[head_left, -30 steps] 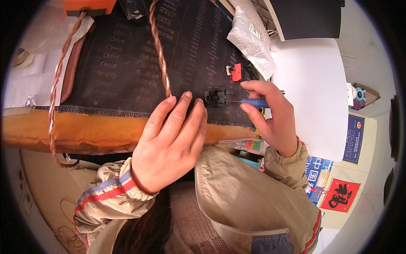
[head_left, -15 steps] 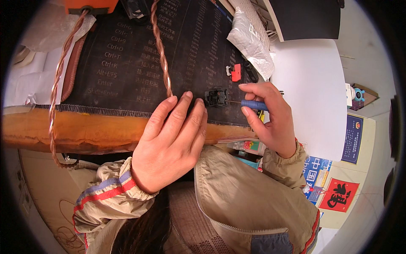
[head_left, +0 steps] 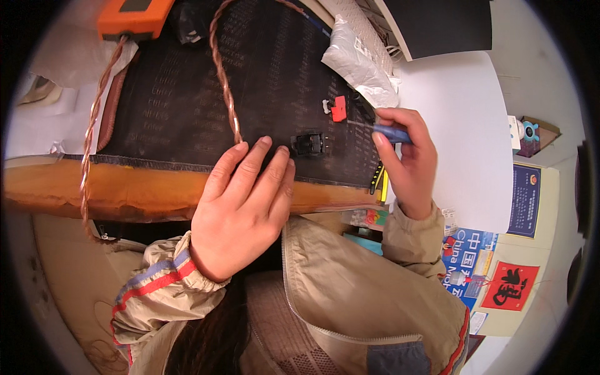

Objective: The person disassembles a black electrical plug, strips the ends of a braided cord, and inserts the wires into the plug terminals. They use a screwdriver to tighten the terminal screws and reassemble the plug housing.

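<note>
Screwdriver (head_left: 392, 133) moved off switch housing (head_left: 308, 144) | my right grip (head_left: 412, 153) pinches it, left grip (head_left: 244, 194) flat | stray tip could flick rocker (head_left: 339, 109)

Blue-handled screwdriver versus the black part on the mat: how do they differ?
The blue-handled screwdriver is slim and long; the black part is compact and boxy. The screwdriver is held in the right hand; the black part lies on the dark mat.
</note>
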